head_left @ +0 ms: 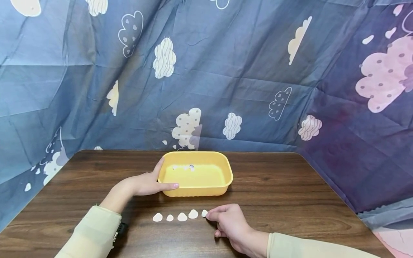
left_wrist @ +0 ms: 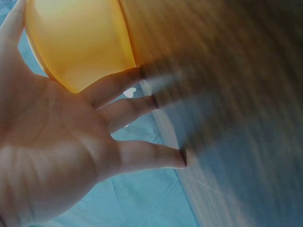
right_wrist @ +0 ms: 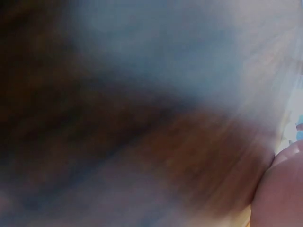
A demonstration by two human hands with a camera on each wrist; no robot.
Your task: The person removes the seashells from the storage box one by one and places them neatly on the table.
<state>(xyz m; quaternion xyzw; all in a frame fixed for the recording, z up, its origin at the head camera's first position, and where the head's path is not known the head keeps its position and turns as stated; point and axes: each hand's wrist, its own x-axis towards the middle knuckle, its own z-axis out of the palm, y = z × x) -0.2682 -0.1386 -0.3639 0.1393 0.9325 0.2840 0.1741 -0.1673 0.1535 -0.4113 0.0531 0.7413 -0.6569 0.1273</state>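
Toward the back of the table stands a yellow plastic basin (head_left: 195,192). My left hand (head_left: 146,183) rests against its left end, thumb along the front rim. In the left wrist view its fingers (left_wrist: 150,155) are straight and spread, tips at the tabletop. Before the basin, a row of white seashells (head_left: 182,217) lies on the wood. At the row's right end my right hand (head_left: 233,225) pinches a small white seashell (head_left: 204,213) between thumb and forefinger, low at the table. The right wrist view shows blurred wood and part of the hand (right_wrist: 279,194).
Several small pale pieces (head_left: 185,167) lie inside the basin near its back wall. The dark wood table (head_left: 290,200) reaches to a blue cloud-print curtain (head_left: 206,89) behind it and at the sides. A dark band (head_left: 120,229) shows at the left sleeve.
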